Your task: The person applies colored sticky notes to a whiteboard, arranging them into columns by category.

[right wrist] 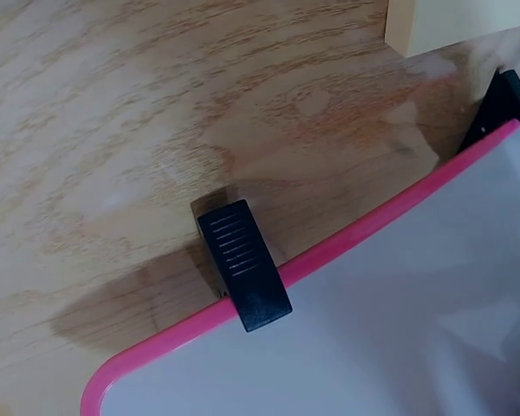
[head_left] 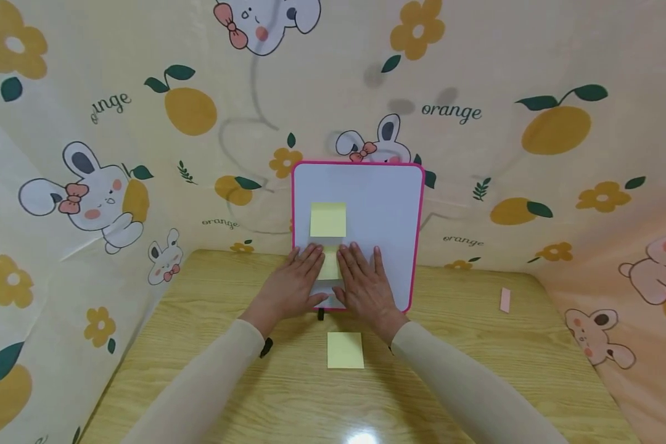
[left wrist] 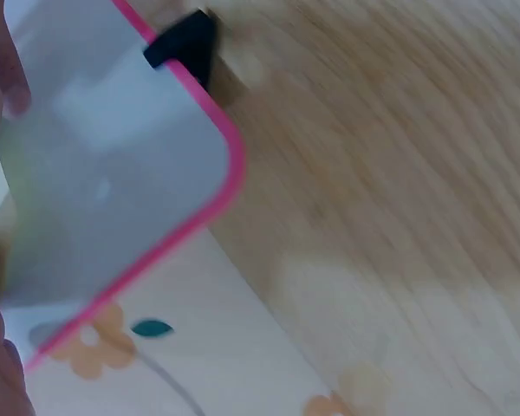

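Observation:
A whiteboard (head_left: 377,209) with a pink rim stands at the back of the table. One yellow sticky note (head_left: 328,219) is on its left half, and a second sticky note (head_left: 328,266) lies below it, its sides partly hidden by fingers. My left hand (head_left: 295,280) rests flat on the board with straight fingertips at that lower note's left side. Mirroring it, my right hand (head_left: 366,287) presses the note's right side with extended fingers. Black clips (right wrist: 245,264) sit on the board's lower edge in the right wrist view; another clip (left wrist: 186,43) shows in the left wrist view.
A thick yellow sticky-note pad (head_left: 345,350) lies on the wooden table (head_left: 449,382) in front of the board. Farther right is a small pink strip (head_left: 505,300). A printed cloth (head_left: 333,80) with rabbits and oranges hangs behind and at both sides.

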`<state>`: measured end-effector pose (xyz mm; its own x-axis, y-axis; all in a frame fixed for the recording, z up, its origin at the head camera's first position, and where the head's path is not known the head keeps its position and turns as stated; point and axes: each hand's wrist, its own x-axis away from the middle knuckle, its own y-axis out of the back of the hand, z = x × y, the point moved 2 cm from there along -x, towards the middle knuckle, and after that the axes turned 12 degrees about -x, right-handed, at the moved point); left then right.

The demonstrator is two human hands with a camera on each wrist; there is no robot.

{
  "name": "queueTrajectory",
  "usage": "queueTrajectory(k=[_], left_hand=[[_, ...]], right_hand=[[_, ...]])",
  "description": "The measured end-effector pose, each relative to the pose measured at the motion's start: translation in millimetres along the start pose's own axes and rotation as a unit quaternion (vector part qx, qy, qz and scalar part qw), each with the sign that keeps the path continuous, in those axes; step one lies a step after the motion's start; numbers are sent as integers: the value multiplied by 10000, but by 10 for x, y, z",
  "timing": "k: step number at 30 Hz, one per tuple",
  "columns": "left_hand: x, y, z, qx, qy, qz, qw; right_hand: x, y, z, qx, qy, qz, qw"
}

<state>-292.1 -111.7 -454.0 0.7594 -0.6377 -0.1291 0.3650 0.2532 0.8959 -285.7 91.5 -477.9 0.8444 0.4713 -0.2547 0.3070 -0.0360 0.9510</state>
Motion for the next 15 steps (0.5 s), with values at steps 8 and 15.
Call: queueTrajectory(k=[8,15], left_hand=[[146,-74,141,216,147,15,9997],[141,-106,92,125,144,-40,9998]], right_hand=[[-27,23,52,85,36,-80,9999],[-167,52,218,42,604,-246,9979]])
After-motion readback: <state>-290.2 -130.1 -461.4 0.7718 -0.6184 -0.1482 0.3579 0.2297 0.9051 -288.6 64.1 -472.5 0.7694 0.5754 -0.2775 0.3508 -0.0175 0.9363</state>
